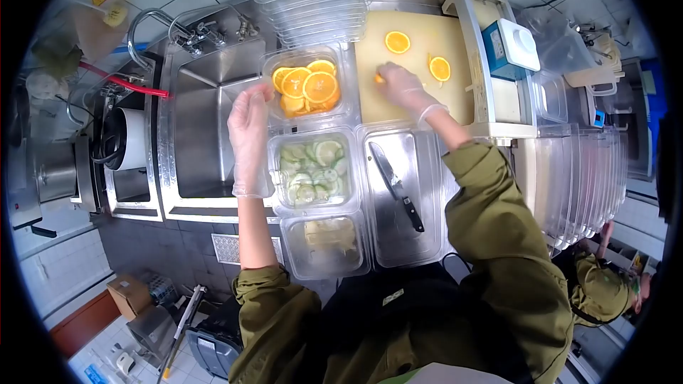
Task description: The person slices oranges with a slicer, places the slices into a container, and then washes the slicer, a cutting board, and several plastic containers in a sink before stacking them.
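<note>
My right hand (405,90), in a clear glove, is over the pale cutting board (448,103). Its fingers are pinched on a small orange piece (379,79), mostly hidden by them. Two cut orange slices (398,43) lie farther back and to the right on the board. My left hand (250,135), also gloved, hovers by the left rim of a clear container (348,92) full of orange slices (320,87). Its fingertips are pressed together; whether anything is between them is too small to make out.
Nearer me are a container of pale green slices (313,171) and one with pale yellow pieces (330,236). A black-handled knife (395,188) lies in a metal-looking tray (420,163). Stacked clear containers (313,0) stand behind; a sink (203,128) is left. Another person (601,288) is far right.
</note>
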The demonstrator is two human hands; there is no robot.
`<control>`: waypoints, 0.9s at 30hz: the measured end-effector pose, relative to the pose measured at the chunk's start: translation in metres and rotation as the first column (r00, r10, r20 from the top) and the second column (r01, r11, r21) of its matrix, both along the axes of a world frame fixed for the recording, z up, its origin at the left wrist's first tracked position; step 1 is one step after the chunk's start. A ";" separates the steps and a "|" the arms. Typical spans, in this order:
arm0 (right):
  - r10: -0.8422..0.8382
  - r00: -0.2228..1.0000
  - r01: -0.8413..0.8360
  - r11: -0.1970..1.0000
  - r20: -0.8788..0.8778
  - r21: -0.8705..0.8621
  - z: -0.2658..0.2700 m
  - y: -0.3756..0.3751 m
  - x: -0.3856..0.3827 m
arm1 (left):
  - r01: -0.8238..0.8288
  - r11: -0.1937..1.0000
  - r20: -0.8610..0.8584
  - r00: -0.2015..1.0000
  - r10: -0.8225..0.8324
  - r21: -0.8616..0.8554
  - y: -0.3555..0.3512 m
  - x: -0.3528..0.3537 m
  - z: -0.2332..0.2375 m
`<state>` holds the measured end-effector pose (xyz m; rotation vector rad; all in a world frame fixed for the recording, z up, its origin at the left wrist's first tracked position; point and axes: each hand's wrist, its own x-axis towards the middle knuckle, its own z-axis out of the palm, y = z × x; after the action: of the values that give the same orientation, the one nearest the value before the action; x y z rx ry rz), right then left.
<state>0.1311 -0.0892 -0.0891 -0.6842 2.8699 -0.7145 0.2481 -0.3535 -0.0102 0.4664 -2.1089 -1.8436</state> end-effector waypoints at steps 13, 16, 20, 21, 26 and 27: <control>-0.355 0.923 0.281 0.885 -0.149 -0.371 -0.001 -0.018 -0.057 | -0.040 0.999 0.030 0.999 0.041 -0.019 -0.012 0.024 0.002; -0.465 0.841 0.481 0.877 -0.277 -0.010 -0.037 0.011 -0.090 | -0.056 0.998 0.042 0.997 0.057 -0.034 -0.020 0.030 0.002; -0.538 0.843 0.536 0.834 -0.021 0.130 -0.055 0.011 -0.116 | -0.059 0.997 0.058 0.996 0.062 -0.045 -0.025 0.036 -0.008; -0.507 0.861 0.492 0.853 0.050 0.173 -0.055 0.010 -0.111 | -0.059 0.997 0.065 0.996 0.062 -0.048 -0.022 0.037 -0.009; -0.297 0.924 0.323 0.943 0.241 -0.075 0.000 0.011 -0.092 | -0.032 0.999 0.059 0.998 0.033 -0.016 -0.009 0.033 -0.006; -0.171 0.946 0.234 0.948 0.274 -0.214 0.016 0.009 -0.080 | -0.031 0.999 0.056 0.998 0.033 -0.022 -0.008 0.030 -0.007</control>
<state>0.0515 -0.0805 -0.0730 -0.2902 2.6647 -1.1111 0.2780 -0.3617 -0.0169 0.5498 -2.1422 -1.8091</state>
